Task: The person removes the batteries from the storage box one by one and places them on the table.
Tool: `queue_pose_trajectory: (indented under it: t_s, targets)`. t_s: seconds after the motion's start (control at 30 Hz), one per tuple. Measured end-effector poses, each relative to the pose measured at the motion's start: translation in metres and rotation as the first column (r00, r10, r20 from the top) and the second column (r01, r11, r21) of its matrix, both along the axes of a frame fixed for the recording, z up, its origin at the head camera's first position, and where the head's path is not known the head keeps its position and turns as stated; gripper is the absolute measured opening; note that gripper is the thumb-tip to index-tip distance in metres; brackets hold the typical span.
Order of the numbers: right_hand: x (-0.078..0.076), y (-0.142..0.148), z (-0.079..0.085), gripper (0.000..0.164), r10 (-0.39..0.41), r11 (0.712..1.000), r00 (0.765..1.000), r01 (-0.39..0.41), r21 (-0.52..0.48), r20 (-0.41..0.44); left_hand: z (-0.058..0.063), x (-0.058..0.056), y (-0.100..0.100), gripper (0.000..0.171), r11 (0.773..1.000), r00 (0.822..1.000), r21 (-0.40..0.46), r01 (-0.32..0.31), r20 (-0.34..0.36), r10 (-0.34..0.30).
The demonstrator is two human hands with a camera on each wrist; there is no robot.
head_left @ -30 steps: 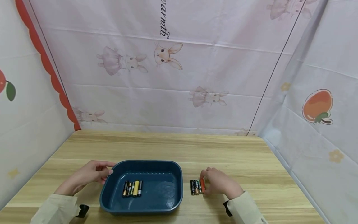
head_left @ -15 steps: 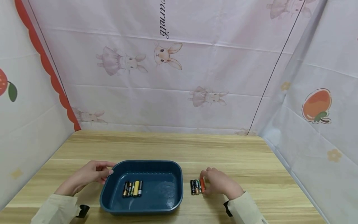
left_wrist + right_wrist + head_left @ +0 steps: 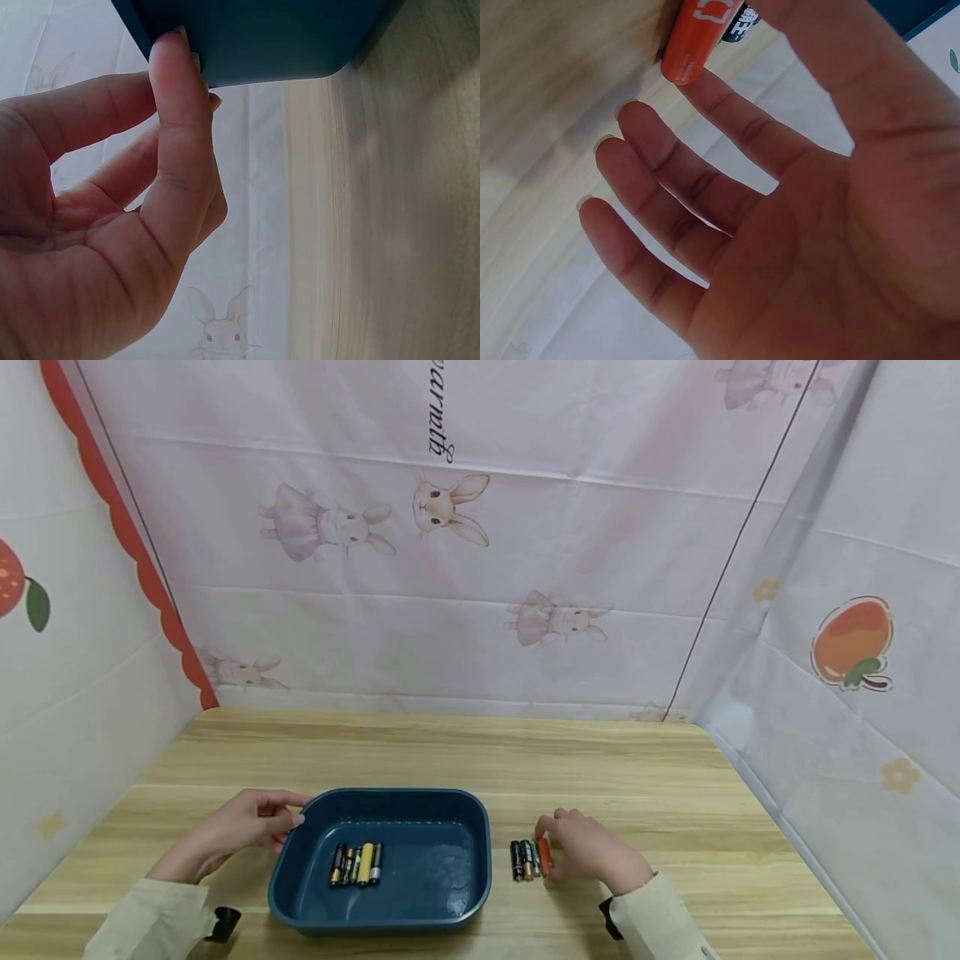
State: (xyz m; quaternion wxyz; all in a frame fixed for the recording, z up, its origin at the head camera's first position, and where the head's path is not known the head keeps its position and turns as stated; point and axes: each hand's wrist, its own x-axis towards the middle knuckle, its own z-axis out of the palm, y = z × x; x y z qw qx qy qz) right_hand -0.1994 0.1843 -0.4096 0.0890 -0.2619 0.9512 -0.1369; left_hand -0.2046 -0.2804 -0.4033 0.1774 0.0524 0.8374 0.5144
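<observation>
A dark blue rectangular tray (image 3: 431, 917) stands on the table with several batteries (image 3: 365, 864) lying side by side in it, one of them yellow. My left hand (image 3: 243, 827) is at its far left corner, fingertips touching the outer wall (image 3: 255, 45). Right of the tray, a short row of dark and green batteries (image 3: 525, 860) lies on the table. At that row's right end is an orange battery (image 3: 544, 856), which my right hand (image 3: 588, 852) pinches by its ends between index finger and thumb. The other right fingers (image 3: 656, 202) extend loosely; the thumb tip is hidden.
The light wood table (image 3: 450, 752) has a fabric backdrop (image 3: 465, 660) with rabbit prints behind it. Printed fabric walls (image 3: 862, 568) close off both sides. A narrow strip of table separates the tray from the right-hand row of batteries.
</observation>
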Motion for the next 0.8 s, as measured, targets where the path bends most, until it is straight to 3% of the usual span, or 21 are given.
queue_pose_trajectory:
  t_s: [0.53,0.8]
  targets:
    - [-0.001,-0.001,0.002,0.055,-0.044,0.999,0.998,0.044,0.006,0.035,-0.001,0.000,-0.002,0.046,1.000,1.000,0.003,-0.001,0.009,0.001]
    - [0.001,-0.007,0.020,0.048,-0.004,1.000,0.999,0.004,-0.004,-0.035,-0.002,0.000,-0.001,0.045,1.000,1.000,-0.005,-0.013,0.004,0.013]
